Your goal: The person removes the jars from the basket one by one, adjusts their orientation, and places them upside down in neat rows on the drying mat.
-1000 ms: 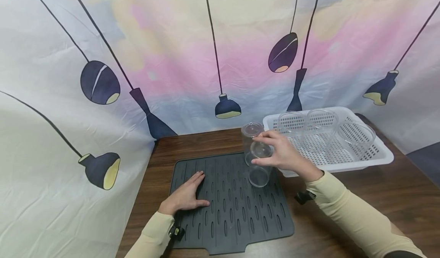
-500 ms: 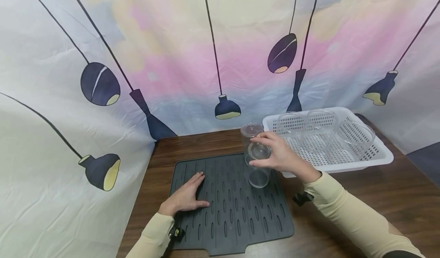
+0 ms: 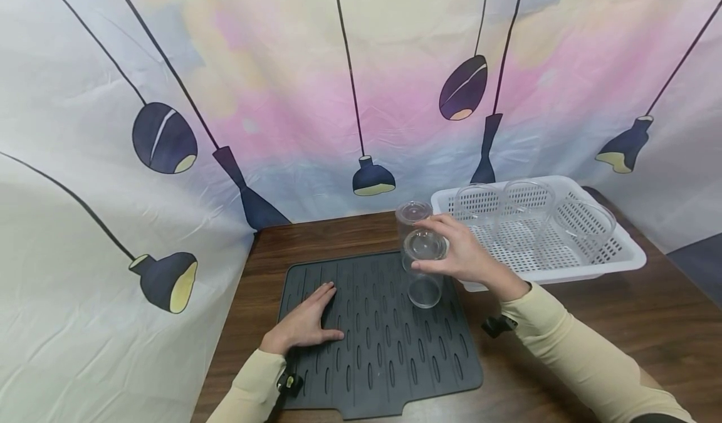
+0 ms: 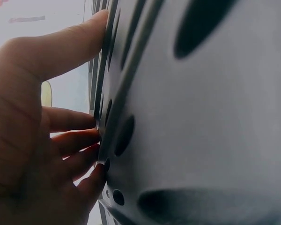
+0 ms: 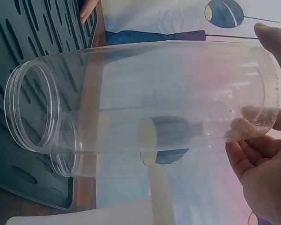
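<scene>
A clear jar stands mouth-down on the dark grey drying mat, near its right edge. My right hand holds it around its upturned base, thumb on the near side and fingers on the far side. In the right wrist view the jar stretches across, its threaded mouth toward the mat. Just behind it is a second upturned clear jar. On the mat's left side my left hand rests with fingers extended and thumb spread; the left wrist view shows its fingertips touching the mat.
To the right, a white perforated basket holds several clear jars. Mat and basket are on a dark wood table. Behind them hangs a cloth backdrop printed with lamps.
The held jar's base has shifted slightly left while its mouth stays at nearly the same spot on the mat. My right fingers have adjusted a little around it. The left hand has not moved.
</scene>
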Motion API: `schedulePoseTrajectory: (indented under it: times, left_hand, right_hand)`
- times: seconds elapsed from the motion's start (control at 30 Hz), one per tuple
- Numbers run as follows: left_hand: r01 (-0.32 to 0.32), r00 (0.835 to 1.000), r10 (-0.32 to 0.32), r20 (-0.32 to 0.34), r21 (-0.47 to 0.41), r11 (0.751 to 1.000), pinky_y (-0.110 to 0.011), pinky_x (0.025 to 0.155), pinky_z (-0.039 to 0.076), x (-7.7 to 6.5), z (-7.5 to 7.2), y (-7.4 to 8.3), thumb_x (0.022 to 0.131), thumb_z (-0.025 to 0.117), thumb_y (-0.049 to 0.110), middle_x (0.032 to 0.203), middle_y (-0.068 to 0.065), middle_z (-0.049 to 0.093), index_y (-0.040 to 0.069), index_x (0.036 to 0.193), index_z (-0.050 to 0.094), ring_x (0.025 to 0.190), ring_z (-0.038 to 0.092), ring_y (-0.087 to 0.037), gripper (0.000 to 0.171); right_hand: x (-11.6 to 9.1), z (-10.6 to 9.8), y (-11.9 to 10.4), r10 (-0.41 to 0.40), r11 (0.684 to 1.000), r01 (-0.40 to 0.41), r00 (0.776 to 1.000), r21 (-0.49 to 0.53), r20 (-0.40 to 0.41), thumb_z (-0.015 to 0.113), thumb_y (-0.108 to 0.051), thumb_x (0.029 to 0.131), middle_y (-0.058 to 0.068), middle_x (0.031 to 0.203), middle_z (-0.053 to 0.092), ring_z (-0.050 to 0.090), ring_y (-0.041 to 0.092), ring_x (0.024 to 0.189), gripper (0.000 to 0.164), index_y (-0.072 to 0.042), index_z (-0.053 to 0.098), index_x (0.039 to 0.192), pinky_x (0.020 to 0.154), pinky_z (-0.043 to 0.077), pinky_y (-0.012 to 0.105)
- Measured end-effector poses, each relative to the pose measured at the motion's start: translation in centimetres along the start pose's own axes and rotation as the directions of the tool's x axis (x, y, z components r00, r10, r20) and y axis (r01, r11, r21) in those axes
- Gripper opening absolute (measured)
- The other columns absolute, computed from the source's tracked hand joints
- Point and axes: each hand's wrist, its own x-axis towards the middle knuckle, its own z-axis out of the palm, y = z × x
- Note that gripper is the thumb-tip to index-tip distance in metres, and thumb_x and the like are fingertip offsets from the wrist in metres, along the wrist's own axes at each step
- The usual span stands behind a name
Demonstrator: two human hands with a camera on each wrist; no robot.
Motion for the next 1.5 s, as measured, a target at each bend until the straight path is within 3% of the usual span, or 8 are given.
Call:
schedulePoseTrajectory:
  times: [0.57,0.97,1.33,1.43,1.5]
  left_hand:
    - [-0.002,1.000,0.002,-0.003,0.002,1.000,-0.051,0.111,0.036,0.0,0.0,0.0,0.077,0.076,0.054,0.159,-0.014,0.027,0.003,0.150,0.035,0.147,0.026,-0.032,0.098]
    - [-0.007,1.000,0.007,0.002,-0.005,1.000,-0.051,0.110,0.036,-0.1,-0.1,0.1,0.077,0.077,0.053,0.160,-0.014,0.026,0.003,0.151,0.035,0.147,0.026,-0.032,0.098]
    - [-0.005,1.000,0.005,-0.001,-0.011,1.000,-0.051,0.111,0.035,-0.1,0.1,-0.1,0.078,0.076,0.053,0.160,-0.014,0.026,0.003,0.151,0.034,0.147,0.025,-0.032,0.098]
    - [-0.003,1.000,0.003,0.003,-0.011,1.000,-0.051,0.112,0.035,-0.1,0.1,-0.1,0.078,0.076,0.053,0.160,-0.013,0.026,0.003,0.151,0.034,0.148,0.024,-0.032,0.098]
    - [-0.003,1.000,0.003,0.004,-0.012,1.000,-0.051,0.112,0.035,-0.1,0.1,-0.1,0.078,0.076,0.054,0.160,-0.013,0.026,0.003,0.151,0.034,0.148,0.024,-0.031,0.098]
  right_hand:
    - [0.2,-2.2,-0.1,-0.016,1.000,0.017,0.998,0.009,-0.067,0.088,-0.027,0.068,0.009,0.121,0.059,0.057,0.025,0.101,0.069,-0.005,0.061,0.127,0.084,0.050,0.046]
    - [0.1,-5.3,0.7,-0.026,0.999,0.018,0.984,-0.042,-0.176,0.090,-0.020,0.064,0.013,0.127,0.060,0.057,0.026,0.107,0.075,-0.004,0.059,0.131,0.091,0.047,0.042]
    - [-0.3,-7.8,1.2,0.055,0.996,-0.068,0.975,-0.053,-0.217,0.089,-0.017,0.066,0.014,0.136,0.056,0.048,0.035,0.127,0.076,-0.008,0.057,0.134,0.101,0.038,0.059]
    - [-0.5,-8.4,1.5,0.056,0.995,-0.074,0.969,-0.064,-0.240,0.090,-0.014,0.064,0.015,0.137,0.055,0.046,0.035,0.129,0.078,-0.007,0.056,0.135,0.102,0.039,0.053]
    - [-0.7,-8.8,1.7,0.059,0.994,-0.080,0.966,-0.074,-0.252,0.089,-0.012,0.064,0.015,0.137,0.055,0.048,0.034,0.127,0.078,-0.007,0.056,0.135,0.100,0.040,0.043]
